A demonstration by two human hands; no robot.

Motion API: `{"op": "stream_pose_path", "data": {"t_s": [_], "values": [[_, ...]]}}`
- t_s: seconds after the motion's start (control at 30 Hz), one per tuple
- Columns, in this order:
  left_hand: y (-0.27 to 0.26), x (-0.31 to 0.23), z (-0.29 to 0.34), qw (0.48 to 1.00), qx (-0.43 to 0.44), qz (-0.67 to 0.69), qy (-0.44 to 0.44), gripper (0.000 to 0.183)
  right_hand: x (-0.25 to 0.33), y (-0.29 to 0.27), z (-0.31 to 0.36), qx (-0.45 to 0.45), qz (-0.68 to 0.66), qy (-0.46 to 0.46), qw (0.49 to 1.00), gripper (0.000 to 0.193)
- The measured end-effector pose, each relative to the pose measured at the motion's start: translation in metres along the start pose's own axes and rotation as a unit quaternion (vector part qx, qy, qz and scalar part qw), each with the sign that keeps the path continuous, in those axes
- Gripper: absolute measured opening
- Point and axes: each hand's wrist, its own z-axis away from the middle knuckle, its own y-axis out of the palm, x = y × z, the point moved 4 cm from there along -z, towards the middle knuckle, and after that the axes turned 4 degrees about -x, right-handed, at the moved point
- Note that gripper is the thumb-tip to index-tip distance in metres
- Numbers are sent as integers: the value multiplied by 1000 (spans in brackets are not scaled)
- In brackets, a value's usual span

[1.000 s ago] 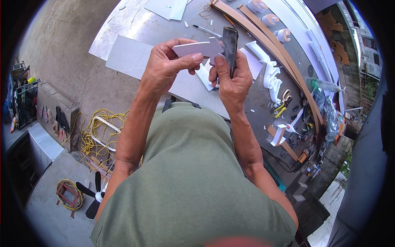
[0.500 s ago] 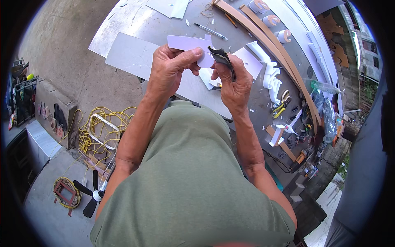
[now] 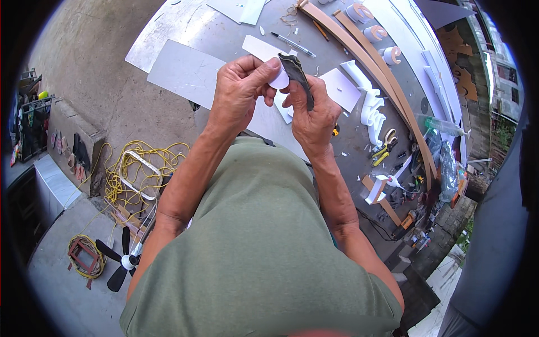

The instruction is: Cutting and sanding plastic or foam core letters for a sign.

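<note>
My left hand (image 3: pixel 236 92) pinches a flat white sheet piece (image 3: pixel 260 48) with a rounded lower end, thumb on top. Closed around a folded dark strip, like worn sandpaper (image 3: pixel 296 73), my right hand (image 3: pixel 315 118) is just to its right. The strip's frayed end stands up against the white piece's edge, and partly covers it. Both hands are above the near edge of a metal table (image 3: pixel 236 42). Fingers hide part of the white piece.
On the table are a pen (image 3: pixel 293 44), a curvy white cut-out (image 3: pixel 370 112), yellow-handled cutters (image 3: pixel 382 154) and long brown strips (image 3: pixel 387 76). A grey panel (image 3: pixel 188 72) overhangs its left edge. Yellow cord (image 3: pixel 126 174) and a black-bladed fan (image 3: pixel 128 261) are at lower left.
The white piece has tilted, its upper left end swinging up and right. The dark strip has shifted left over its edge, my right hand moving slightly left and down.
</note>
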Motion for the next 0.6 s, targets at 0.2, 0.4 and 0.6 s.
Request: {"op": "stream_pose_path", "data": {"t_s": [0.2,0.4,0.6], "values": [[2,-2,2,998,-16,-53,5,19,-1,-2,-2,29,33,-36,998,14],[8,-3,7,1000,-4,-26,11,15,5,4,4,-11,70,-117,991,15],[-2,7,3,1000,11,8,10,13,4,5,10,-21,87,-137,987,17]]}}
